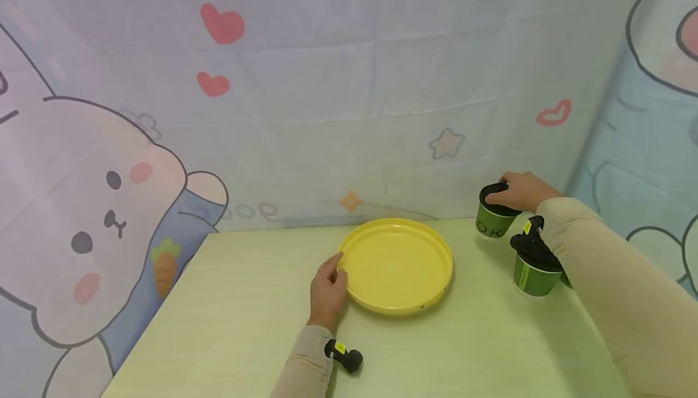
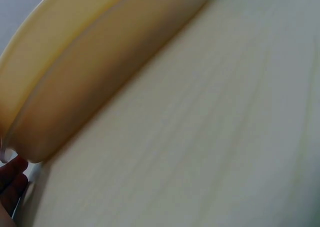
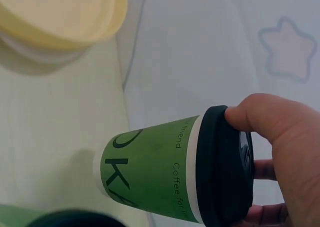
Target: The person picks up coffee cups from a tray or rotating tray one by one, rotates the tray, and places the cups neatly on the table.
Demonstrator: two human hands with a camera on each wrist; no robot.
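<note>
A green paper coffee cup (image 1: pixel 493 219) with a black lid (image 3: pixel 220 167) is in my right hand (image 1: pixel 523 192). The thumb and fingers grip the lid from above, by its edge. In the right wrist view dark lettering shows on the cup's side. My left hand (image 1: pixel 328 292) is at the left edge of a round yellow tray (image 1: pixel 395 265), thumb and fingers bent at its rim. The left wrist view shows the tray's side wall (image 2: pixel 100 87) close along the table, with the fingers (image 2: pixel 12 182) by its end.
A second green cup (image 1: pixel 535 277) with a black lid stands on the right of the table, partly covered by my right wrist. Behind the pale table (image 1: pixel 234 313) hangs a printed cloth (image 1: pixel 327 113). Black cameras are strapped to both wrists.
</note>
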